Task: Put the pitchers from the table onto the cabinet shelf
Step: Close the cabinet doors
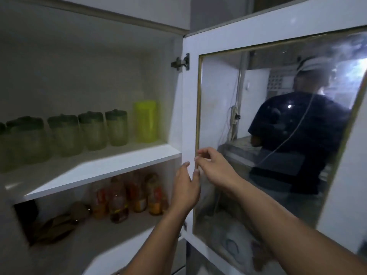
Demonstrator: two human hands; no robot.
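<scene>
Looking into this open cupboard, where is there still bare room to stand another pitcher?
The upper shelf is bare along its front, ahead of the row of green-lidded pitchers and the yellow-green pitcher lined up at the back. The lower shelf is crowded behind with bottles; only its front strip looks free.

Dim light here, and the white wooden cabinet (111, 24) stands open, its white middle shelf board (103, 171) crossing the interior with a plain pale back wall (69, 76) behind it. At the cabinet's right edge a small dark metal hinge (180, 62) carries the white-framed glass door (190, 108), swung out to the right with a thin gold trim strip (199, 108) lining its pane. In that pane, right of the hinge, reflections show a white wall, a pale counter and a bright patch of light near the door's upper right corner.
</scene>
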